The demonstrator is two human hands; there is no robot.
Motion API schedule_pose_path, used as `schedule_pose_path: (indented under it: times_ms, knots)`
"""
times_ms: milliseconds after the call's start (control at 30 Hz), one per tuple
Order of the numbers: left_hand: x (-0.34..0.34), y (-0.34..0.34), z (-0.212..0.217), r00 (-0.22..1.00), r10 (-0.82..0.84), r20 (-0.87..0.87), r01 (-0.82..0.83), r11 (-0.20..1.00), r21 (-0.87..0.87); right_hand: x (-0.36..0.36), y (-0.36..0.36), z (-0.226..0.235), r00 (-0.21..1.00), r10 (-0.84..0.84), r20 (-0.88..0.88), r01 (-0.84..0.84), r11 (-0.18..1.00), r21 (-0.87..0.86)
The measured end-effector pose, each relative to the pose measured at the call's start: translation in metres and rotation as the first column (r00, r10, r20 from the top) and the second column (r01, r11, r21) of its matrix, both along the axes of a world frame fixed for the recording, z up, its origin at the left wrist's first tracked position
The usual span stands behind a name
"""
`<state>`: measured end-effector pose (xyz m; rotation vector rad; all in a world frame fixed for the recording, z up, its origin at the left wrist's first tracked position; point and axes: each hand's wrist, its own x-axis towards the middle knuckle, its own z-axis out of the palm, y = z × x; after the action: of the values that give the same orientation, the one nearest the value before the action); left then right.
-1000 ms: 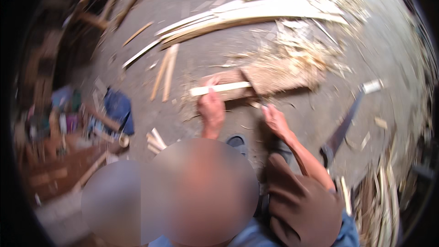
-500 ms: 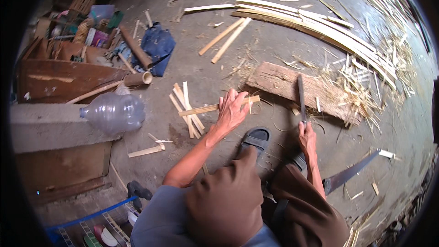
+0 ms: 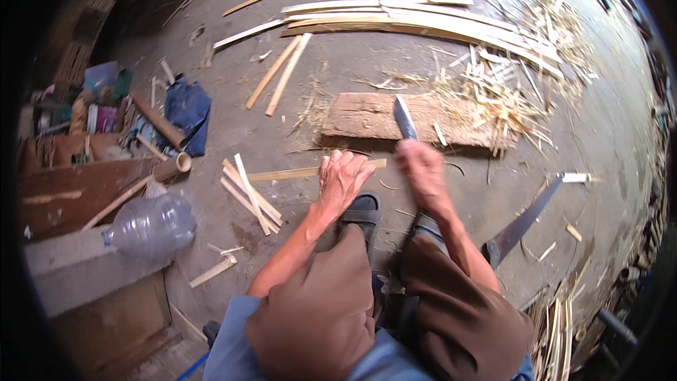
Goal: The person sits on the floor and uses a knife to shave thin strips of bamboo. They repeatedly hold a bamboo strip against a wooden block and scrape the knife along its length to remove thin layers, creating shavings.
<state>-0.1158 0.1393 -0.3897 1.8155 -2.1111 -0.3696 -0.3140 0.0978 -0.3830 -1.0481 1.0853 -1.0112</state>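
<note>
The left hand (image 3: pixel 338 182) has its fingers bent over the middle of a pale wooden strip (image 3: pixel 289 173) and appears to grasp it, though the undersides of the fingers are hidden. The right hand (image 3: pixel 421 169), slightly blurred, is clenched around the handle of a knife (image 3: pixel 405 117), its blade pointing away from the person, over the near long edge of a thick wooden block (image 3: pixel 363 116).

The strip is on the person's side of that near edge, toward the block's left corner. Its left end reaches a small pile of short strips (image 3: pixel 248 196) on the floor (image 3: pixel 240 127); whether it touches them, I cannot tell. It should be light, stiff along its length yet a little springy, and dry rather than slippery. Its thin edges may splinter, so the middle, pinched across the flat faces, looks the safest hold. The knife is best held by its handle alone.

Curled shavings (image 3: pixel 493 102) cover the block's right end. Farther out, two loose strips (image 3: pixel 285 74) lie beyond its left corner, long slats (image 3: pixel 395 22) beyond its far edge, and a saw (image 3: pixel 525 222) lies to the right.
</note>
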Motion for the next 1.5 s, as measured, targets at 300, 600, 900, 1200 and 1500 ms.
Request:
schedule_pose_path:
  times_ms: [300,600,900,1200,1500]
  knots:
    - [0.09,0.024,-0.009,0.947,0.171,-0.272,-0.084,0.949,0.304,-0.035,0.022,-0.053,0.859,0.095,-0.503,-0.144,0.988,-0.06]
    - [0.024,-0.006,0.035,0.938,0.062,-0.342,0.116,0.872,0.476,-0.02,-0.005,-0.05,0.983,0.031,0.183,-0.073,0.971,0.227]
    - [0.043,-0.019,0.047,0.877,0.339,-0.342,-0.014,0.728,0.685,-0.075,0.05,-0.123,0.5,0.08,-0.862,-0.23,0.972,-0.044]
    - [0.042,-0.029,0.053,0.833,0.372,-0.41,0.183,0.515,0.838,-0.08,0.056,-0.052,0.73,0.005,-0.683,-0.019,1.0,-0.014]
    - [0.026,-0.051,0.057,0.924,0.223,-0.31,0.138,0.562,0.815,-0.062,0.045,-0.05,0.585,0.354,-0.73,-0.46,0.886,0.061]
